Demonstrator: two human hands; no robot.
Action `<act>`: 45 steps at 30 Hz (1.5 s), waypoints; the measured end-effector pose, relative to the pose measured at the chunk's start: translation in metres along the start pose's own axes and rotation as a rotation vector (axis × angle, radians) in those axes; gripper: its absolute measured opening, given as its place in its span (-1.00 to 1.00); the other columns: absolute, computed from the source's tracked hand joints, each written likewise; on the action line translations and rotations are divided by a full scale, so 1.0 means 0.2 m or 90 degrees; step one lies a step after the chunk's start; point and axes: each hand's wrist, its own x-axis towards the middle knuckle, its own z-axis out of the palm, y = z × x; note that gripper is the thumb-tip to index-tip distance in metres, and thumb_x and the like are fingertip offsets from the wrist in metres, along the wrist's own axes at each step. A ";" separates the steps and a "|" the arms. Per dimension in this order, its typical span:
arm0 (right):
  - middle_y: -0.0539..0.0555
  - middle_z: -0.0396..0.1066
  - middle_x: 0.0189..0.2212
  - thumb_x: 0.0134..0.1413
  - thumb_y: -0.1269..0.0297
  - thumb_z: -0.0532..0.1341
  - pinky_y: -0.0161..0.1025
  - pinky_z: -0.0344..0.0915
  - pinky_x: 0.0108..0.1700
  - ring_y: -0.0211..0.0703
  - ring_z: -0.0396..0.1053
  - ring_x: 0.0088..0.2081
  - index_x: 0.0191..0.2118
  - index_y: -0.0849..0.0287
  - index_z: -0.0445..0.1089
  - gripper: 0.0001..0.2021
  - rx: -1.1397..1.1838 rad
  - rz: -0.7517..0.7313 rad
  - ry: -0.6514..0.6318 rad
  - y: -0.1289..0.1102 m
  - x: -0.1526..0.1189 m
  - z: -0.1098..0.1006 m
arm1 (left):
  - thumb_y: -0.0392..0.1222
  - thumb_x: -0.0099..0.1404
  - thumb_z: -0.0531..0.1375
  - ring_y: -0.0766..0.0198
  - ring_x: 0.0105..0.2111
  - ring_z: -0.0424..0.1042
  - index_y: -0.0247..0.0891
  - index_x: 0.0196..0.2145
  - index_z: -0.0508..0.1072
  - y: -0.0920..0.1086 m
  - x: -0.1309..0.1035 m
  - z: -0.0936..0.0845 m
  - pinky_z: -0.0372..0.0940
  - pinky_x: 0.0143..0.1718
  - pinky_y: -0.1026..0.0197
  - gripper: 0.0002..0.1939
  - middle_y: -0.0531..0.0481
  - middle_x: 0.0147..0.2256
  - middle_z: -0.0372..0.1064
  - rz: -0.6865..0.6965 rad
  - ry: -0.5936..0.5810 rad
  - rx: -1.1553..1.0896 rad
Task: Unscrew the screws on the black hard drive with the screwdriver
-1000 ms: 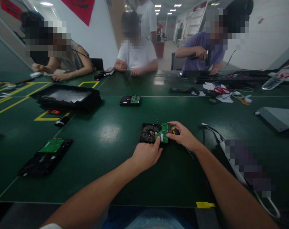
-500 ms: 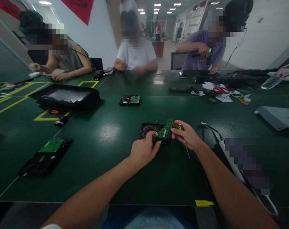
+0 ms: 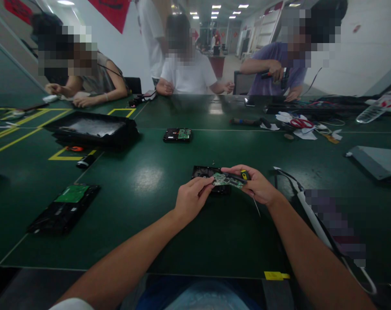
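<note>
A green circuit board [image 3: 229, 181] is held between my two hands, its component side facing me. My left hand [image 3: 193, 196] pinches the board's left end. My right hand [image 3: 256, 185] grips its right end, and a screwdriver [image 3: 245, 175] with a yellow and black handle is tucked in the same hand, its thin shaft pointing down. Under the board lies a black hard drive [image 3: 200, 171] on the green table, partly hidden by the board and my fingers. Tiny screws [image 3: 213, 162] lie just behind the drive.
Another hard drive [image 3: 64, 209] lies at left, and one more [image 3: 178, 135] farther back. Black trays [image 3: 92, 129] are stacked back left. A power strip [image 3: 314, 219] and grey box [image 3: 373, 161] are at right. Several people sit across the green table [image 3: 144, 241].
The circuit board has come up off the hard drive and been turned, so its component side now shows. Behind the table, another person in white has appeared.
</note>
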 end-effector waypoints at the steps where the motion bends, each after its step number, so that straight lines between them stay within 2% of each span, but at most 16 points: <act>1: 0.17 0.41 0.22 -0.20 0.46 0.33 -0.37 -0.14 -0.67 -0.40 0.20 -0.56 -0.01 0.04 0.49 -0.48 -0.007 0.002 0.010 0.00 0.00 0.00 | -0.19 0.49 0.15 0.26 -0.20 0.59 -0.26 0.06 0.53 0.00 0.00 0.00 0.52 -0.13 0.16 -0.73 -0.10 -0.11 0.59 0.001 0.003 0.001; 6: 0.13 0.43 0.20 -0.04 0.30 0.43 -0.36 -0.16 -0.67 -0.51 0.00 -0.64 -0.08 0.03 0.47 -0.65 -0.017 -0.008 0.022 0.01 0.00 0.00 | -0.16 0.49 0.15 0.29 -0.29 0.60 -0.26 0.03 0.56 -0.01 0.00 0.01 0.53 -0.19 0.19 -0.73 -0.08 -0.18 0.61 0.012 -0.021 0.036; 8: 0.13 0.44 0.18 0.00 0.22 0.45 -0.37 -0.16 -0.66 -0.52 -0.01 -0.64 -0.12 0.04 0.44 -0.69 -0.005 -0.014 0.014 0.02 0.01 0.00 | -0.13 0.49 0.14 0.29 -0.30 0.58 -0.25 0.04 0.56 -0.01 0.00 0.01 0.51 -0.20 0.20 -0.72 -0.07 -0.20 0.61 0.029 -0.046 0.043; 10: 0.13 0.51 0.05 0.01 0.16 0.48 -0.39 -0.13 -0.65 -0.48 0.03 -0.61 -0.16 0.06 0.41 -0.67 0.012 -0.012 0.015 0.03 0.01 0.00 | -0.10 0.50 0.13 0.29 -0.27 0.57 -0.24 0.06 0.54 -0.01 0.01 0.01 0.49 -0.20 0.20 -0.69 -0.09 -0.16 0.59 0.037 -0.068 0.046; 12: 0.07 0.54 -0.22 0.01 0.09 0.49 -0.41 -0.11 -0.65 -0.43 0.09 -0.59 -0.19 0.08 0.39 -0.65 0.043 -0.003 0.045 0.04 0.03 -0.01 | -0.05 0.49 0.14 0.24 -0.18 0.56 -0.22 0.11 0.50 -0.03 0.02 0.00 0.48 -0.12 0.15 -0.65 -0.12 -0.09 0.56 0.030 -0.070 0.063; 14: -0.04 0.39 -0.46 0.01 0.05 0.49 -0.45 -0.11 -0.67 -0.40 0.13 -0.58 -0.23 0.10 0.37 -0.63 0.093 0.007 0.091 0.05 0.05 -0.01 | 0.04 0.43 0.20 0.11 0.00 0.50 -0.19 0.19 0.42 -0.07 0.03 0.00 0.44 0.04 0.02 -0.54 -0.18 0.03 0.48 0.010 -0.056 0.097; 16: -0.11 0.26 -0.53 -0.02 0.07 0.51 -0.49 -0.13 -0.69 -0.42 0.13 -0.59 -0.27 0.11 0.35 -0.62 0.158 0.007 0.137 0.06 0.06 -0.03 | 0.19 0.28 0.30 -0.05 0.22 0.32 -0.15 0.32 0.26 -0.13 0.05 -0.01 0.30 0.22 -0.15 -0.24 -0.24 0.21 0.31 -0.018 -0.065 0.135; 18: -0.13 0.21 -0.53 -0.07 0.13 0.55 -0.51 -0.13 -0.70 -0.46 0.10 -0.60 -0.31 0.12 0.32 -0.59 0.223 0.002 0.172 0.06 0.07 -0.04 | 0.36 0.11 0.36 -0.21 0.34 0.12 -0.19 0.41 0.08 -0.20 0.06 -0.02 0.12 0.32 -0.28 0.08 -0.33 0.31 0.13 -0.054 -0.105 0.168; 19: -0.14 0.20 -0.53 -0.09 0.17 0.56 -0.52 -0.12 -0.70 -0.47 0.08 -0.61 -0.32 0.12 0.32 -0.59 0.252 0.001 0.185 0.06 0.08 -0.05 | 0.40 0.08 0.35 -0.26 0.37 0.04 -0.21 0.44 0.00 -0.23 0.07 -0.02 0.05 0.34 -0.32 0.17 -0.36 0.35 0.06 -0.072 -0.141 0.174; 21: -0.13 0.20 -0.52 -0.09 0.23 0.55 -0.52 -0.11 -0.71 -0.48 0.06 -0.61 -0.32 0.13 0.33 -0.62 0.295 0.006 0.197 0.06 0.09 -0.06 | 0.45 0.06 0.33 -0.28 0.38 0.02 -0.20 0.46 -0.08 -0.28 0.07 -0.03 -0.01 0.36 -0.34 0.24 -0.36 0.37 0.02 -0.099 -0.206 0.170; 24: -0.10 0.26 -0.48 -0.13 0.33 0.53 -0.52 -0.07 -0.71 -0.46 0.09 -0.59 -0.26 0.14 0.38 -0.64 0.307 0.010 0.189 0.06 0.09 -0.07 | 0.45 0.00 0.36 -0.29 0.37 0.04 -0.19 0.46 -0.06 -0.33 0.08 -0.05 0.00 0.36 -0.32 0.28 -0.35 0.34 0.05 -0.124 -0.249 0.149; 26: -0.09 0.27 -0.46 -0.16 0.36 0.53 -0.52 -0.07 -0.71 -0.45 0.10 -0.58 -0.21 0.14 0.41 -0.62 0.283 0.010 0.186 0.07 0.09 -0.07 | 0.42 -0.07 0.42 -0.30 0.36 0.06 -0.18 0.44 -0.01 -0.35 0.09 -0.06 0.03 0.35 -0.32 0.29 -0.35 0.33 0.06 -0.130 -0.249 0.122; 29: -0.09 0.25 -0.47 -0.14 0.30 0.54 -0.51 -0.09 -0.70 -0.46 0.08 -0.58 -0.19 0.16 0.44 -0.62 0.211 0.035 0.188 0.08 0.09 -0.07 | 0.33 -0.12 0.48 -0.29 0.34 0.10 -0.14 0.42 0.01 -0.36 0.10 -0.07 0.07 0.33 -0.33 0.30 -0.31 0.32 0.04 -0.127 -0.226 0.067; 35: -0.07 0.27 -0.43 -0.07 0.16 0.53 -0.48 -0.06 -0.67 -0.43 0.14 -0.55 -0.17 0.15 0.44 -0.62 0.099 0.074 0.185 0.12 0.10 -0.05 | 0.19 -0.14 0.54 -0.28 0.37 0.05 -0.02 0.44 -0.12 -0.35 0.09 -0.04 0.08 0.33 -0.36 0.36 -0.26 0.38 -0.11 -0.113 -0.183 -0.003; 39: -0.09 0.24 -0.46 0.00 0.12 0.49 -0.48 -0.04 -0.64 -0.41 0.14 -0.54 -0.15 0.13 0.42 -0.63 0.052 0.064 0.155 0.13 0.10 -0.01 | 0.20 -0.11 0.53 -0.29 0.38 0.04 -0.06 0.45 -0.18 -0.36 0.08 -0.02 0.05 0.35 -0.37 0.38 -0.29 0.37 -0.07 -0.110 -0.161 0.015; 45: -0.09 0.24 -0.47 0.09 0.04 0.43 -0.44 0.00 -0.61 -0.37 0.15 -0.52 -0.09 0.11 0.39 -0.62 0.011 0.028 0.107 0.16 0.12 0.05 | 0.22 -0.12 0.53 -0.28 0.37 0.07 -0.05 0.44 -0.15 -0.36 0.09 -0.01 0.10 0.32 -0.36 0.36 -0.29 0.35 -0.06 -0.103 -0.160 0.033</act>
